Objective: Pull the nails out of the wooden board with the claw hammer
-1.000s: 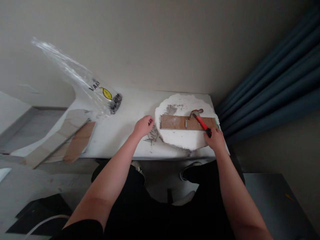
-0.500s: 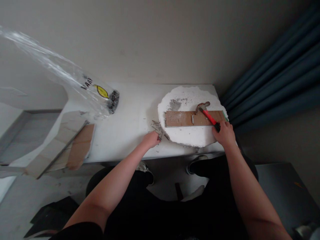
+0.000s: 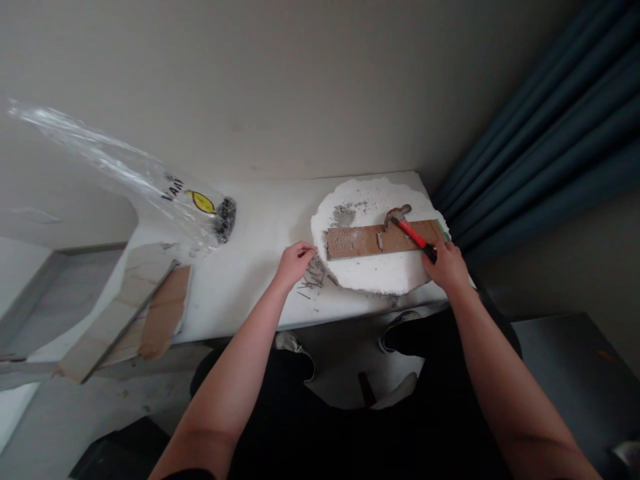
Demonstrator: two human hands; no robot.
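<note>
My right hand (image 3: 447,267) is wrapped round the black grip of a claw hammer (image 3: 414,233) with a red shaft. The hammer's head rests over a narrow brown board (image 3: 353,241), which has many small holes at its left end. Under the board is a rough-edged, roundish white slab (image 3: 370,275). Left of the slab, my left hand (image 3: 296,262) has thumb and fingers pinched together near the board's left end. Whatever is between those fingertips is too small to make out. Just below them lies a heap of loose nails (image 3: 314,273).
A clear plastic bag (image 3: 150,180) with a yellow print stands on the white table (image 3: 255,267). Broken board pieces (image 3: 163,320) overhang its left front edge. Blue curtains (image 3: 545,133) hang at the right, and a wall rises behind the table.
My left hand has moved up and left off the nails, uncovering more of the heap. My right hand keeps its hold on the hammer. The whole view has shifted slightly.
</note>
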